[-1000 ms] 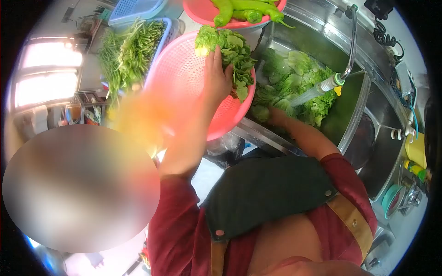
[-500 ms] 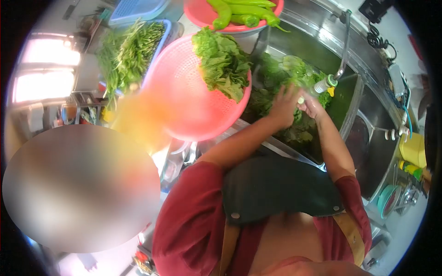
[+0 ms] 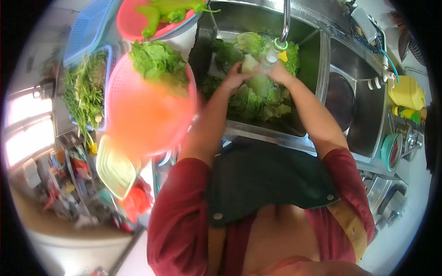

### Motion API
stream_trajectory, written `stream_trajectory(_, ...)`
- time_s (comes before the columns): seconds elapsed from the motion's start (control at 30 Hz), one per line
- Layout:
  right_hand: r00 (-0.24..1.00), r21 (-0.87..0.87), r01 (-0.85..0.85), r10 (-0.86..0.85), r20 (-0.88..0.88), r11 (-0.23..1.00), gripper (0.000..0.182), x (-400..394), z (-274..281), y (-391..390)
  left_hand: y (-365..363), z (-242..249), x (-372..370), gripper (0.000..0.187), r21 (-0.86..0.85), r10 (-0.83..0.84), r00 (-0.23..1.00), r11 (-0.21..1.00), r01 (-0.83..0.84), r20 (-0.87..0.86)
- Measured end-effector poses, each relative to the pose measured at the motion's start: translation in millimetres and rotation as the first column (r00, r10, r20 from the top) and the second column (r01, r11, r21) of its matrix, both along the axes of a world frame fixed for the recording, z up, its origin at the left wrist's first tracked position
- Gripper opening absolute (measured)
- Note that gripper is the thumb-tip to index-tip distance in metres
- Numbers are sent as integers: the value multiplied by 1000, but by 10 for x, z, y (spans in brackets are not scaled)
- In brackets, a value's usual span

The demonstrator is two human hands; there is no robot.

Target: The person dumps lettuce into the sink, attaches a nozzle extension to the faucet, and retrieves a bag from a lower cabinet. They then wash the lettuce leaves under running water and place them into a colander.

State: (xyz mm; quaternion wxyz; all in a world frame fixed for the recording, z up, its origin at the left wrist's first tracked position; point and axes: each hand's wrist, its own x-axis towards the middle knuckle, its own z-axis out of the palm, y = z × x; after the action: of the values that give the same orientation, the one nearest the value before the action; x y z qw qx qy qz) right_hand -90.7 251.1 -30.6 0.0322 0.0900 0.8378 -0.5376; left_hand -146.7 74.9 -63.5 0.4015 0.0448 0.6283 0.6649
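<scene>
Leafy lettuce [image 3: 260, 99] fills the left sink basin [image 3: 317, 50], under the tap [image 3: 271, 56]. My left hand [image 3: 235, 77] has its fingers curled around a pale lettuce base [image 3: 250, 64], left of the tap. My right hand [image 3: 279, 72] is just below the nozzle at the right side of the same lettuce; its fingertips are blurred by water, and the lettuce leaves hang toward me. More lettuce [image 3: 159, 62] lies in the pink colander [image 3: 191, 110] to the left of the sink.
Green peppers [image 3: 172, 11] sit in a red bowl [image 3: 126, 20] at the back left. Leafy greens [image 3: 90, 89] fill a blue basket at the left. A yellow-green basket [image 3: 115, 168] stands below the colander. Right of the second basin [image 3: 368, 106] is a yellow jug [image 3: 407, 92].
The view has shifted, and the blurred shape at the lower left is gone. My hands have moved apart, with the lettuce base now between them.
</scene>
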Motion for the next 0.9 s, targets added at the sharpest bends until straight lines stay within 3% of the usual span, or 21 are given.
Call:
stream_trajectory(0.13, 991, 127, -114, 104, 82, 985, 23, -185, -505, 453, -306, -70, -148, 50, 187, 23, 974, 980, -66, 227)
stream_trajectory(0.17, 988, 34, -109, 105, 116, 993, 24, -177, -575, 455, -347, -42, -145, 50, 208, 37, 954, 973, -103, 299)
stream_trajectory(0.23, 977, -150, -89, 116, 181, 985, 27, -172, -240, 222, -321, -113, -76, 48, 215, 55, 968, 970, -109, 246)
stream_trajectory(0.27, 943, -159, -184, 219, 250, 970, 35, -175, 54, 51, -293, -142, -50, 47, 220, 62, 974, 969, -111, 217)
stream_trajectory(0.4, 962, 80, -267, 260, 81, 960, 39, -228, -182, -193, -277, 117, -14, 48, 71, -16, 989, 997, 6, 146)
stream_trajectory(0.47, 938, 44, -329, 322, 125, 943, 38, -219, -228, -70, -335, 72, -124, 49, -90, -89, 991, 991, 98, 98)
stream_trajectory(0.57, 921, 117, -380, 364, 139, 917, 37, -223, -464, 193, -362, -155, -152, 52, -62, -228, 972, 971, 232, 59)
stream_trajectory(0.6, 920, 163, -388, 369, 136, 907, 37, -221, -533, 236, -342, -99, -100, 52, 36, -168, 976, 986, 165, 137)
stream_trajectory(0.67, 971, -184, 31, 14, 239, 982, 36, -86, -363, -12, -222, 85, 24, 51, 220, -78, 951, 976, 10, 300)
stream_trajectory(0.7, 934, -327, 254, -143, 327, 910, 36, -56, -296, -89, -168, 79, 22, 49, 229, -34, 957, 973, -35, 288)
stream_trajectory(0.73, 878, -406, 343, -136, 459, 847, 42, -68, -381, -74, -135, 57, 27, 47, 235, 13, 960, 969, -82, 279)
stream_trajectory(0.77, 888, -518, 365, -122, 443, 774, 44, -54, -392, -118, -124, 37, 39, 45, 237, 61, 960, 963, -128, 273)
stream_trajectory(0.83, 906, -713, 389, -101, 411, 584, 48, 12, -366, -296, -83, 55, 33, 42, 70, 212, 970, 973, -221, 122)
stream_trajectory(0.87, 897, -651, 402, -134, 422, 644, 51, 25, -317, -323, -53, 57, 20, 41, -7, 271, 962, 963, -271, 36)
stream_trajectory(0.9, 890, -584, 412, -171, 423, 700, 54, -4, -220, -313, -29, -21, -26, 43, -48, 209, 977, 976, -211, -36)
